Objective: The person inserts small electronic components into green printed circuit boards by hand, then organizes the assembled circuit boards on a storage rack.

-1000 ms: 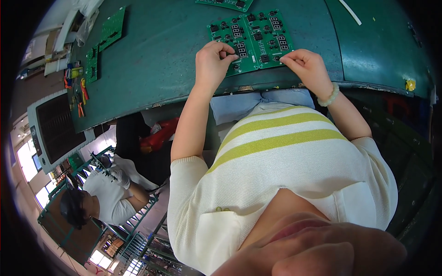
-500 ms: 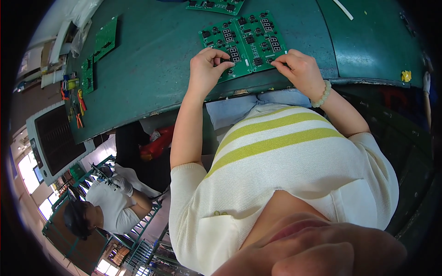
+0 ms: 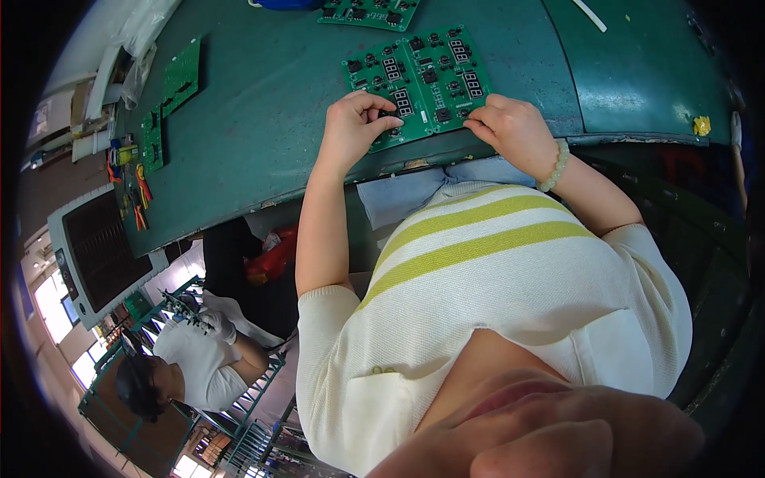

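Observation:
A green printed circuit board made of two joined panels lies near the front edge of the bench, with several black-and-white digit displays and small black push buttons on it. My left hand is at its near left corner, thumb and forefinger closed together over the surface; whatever they pinch is hidden. At the near right corner, my right hand has its thumb and forefinger pinched on the board's edge beside a small black button. The remaining fingers of both hands are curled. A pale bead bracelet circles my right wrist.
Another populated green board lies beyond mine, beside a blue object. More green boards and pliers are along the bench's left side. A yellow lump sits far right. At lower left, a gloved co-worker holds a board.
The whole view has shifted slightly, bringing more of the blue object into sight at the top. Both hands stay at the same board corners, with only slight finger movement.

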Tool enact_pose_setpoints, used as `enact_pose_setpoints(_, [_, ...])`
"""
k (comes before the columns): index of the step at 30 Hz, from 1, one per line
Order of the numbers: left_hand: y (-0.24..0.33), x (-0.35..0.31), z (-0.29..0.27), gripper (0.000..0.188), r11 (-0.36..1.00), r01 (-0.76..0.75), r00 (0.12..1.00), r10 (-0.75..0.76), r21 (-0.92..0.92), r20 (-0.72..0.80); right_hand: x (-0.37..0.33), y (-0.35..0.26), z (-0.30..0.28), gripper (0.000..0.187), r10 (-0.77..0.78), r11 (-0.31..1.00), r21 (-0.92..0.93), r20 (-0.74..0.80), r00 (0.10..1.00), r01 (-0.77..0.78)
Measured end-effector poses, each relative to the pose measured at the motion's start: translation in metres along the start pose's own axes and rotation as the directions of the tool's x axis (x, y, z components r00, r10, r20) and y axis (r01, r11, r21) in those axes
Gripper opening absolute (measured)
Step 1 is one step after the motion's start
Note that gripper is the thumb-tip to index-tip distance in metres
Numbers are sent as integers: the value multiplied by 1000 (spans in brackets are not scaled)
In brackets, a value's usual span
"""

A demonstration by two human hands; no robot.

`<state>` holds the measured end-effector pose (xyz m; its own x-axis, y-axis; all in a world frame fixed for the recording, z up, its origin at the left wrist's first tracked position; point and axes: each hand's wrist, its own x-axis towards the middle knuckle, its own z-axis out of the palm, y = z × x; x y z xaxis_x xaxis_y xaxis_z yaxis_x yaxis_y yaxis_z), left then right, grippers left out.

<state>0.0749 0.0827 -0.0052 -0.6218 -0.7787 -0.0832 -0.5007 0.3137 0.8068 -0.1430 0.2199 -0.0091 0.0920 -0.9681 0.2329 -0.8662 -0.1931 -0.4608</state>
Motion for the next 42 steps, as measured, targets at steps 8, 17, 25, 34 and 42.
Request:
enact_pose_setpoints(8, [1,4,1,20,1000,12,997,-10,22,-73,-1,2,3,13,28,997,73,-48,998,-24])
enact_pose_setpoints(17, [-2,7,-10,19,1000,3,997,-4,10,79,-2,7,3,11,34,991,132,-56,998,-27])
enact_pose_setpoints(25, [3,3,-10,15,989,-89,996,85,120,38,-5,3,3,11,32,990,142,-85,996,-19])
enact_pose_setpoints(34, [14,4,-8,14,955,-96,995,82,280,60,1,-3,-4,12,48,999,15,60,997,-49])
enact_pose_setpoints(42, [-8,-12,-7,22,968,-19,983,-28,-252,-181,-4,22,-13,20,468,178,879,321,824,-443])
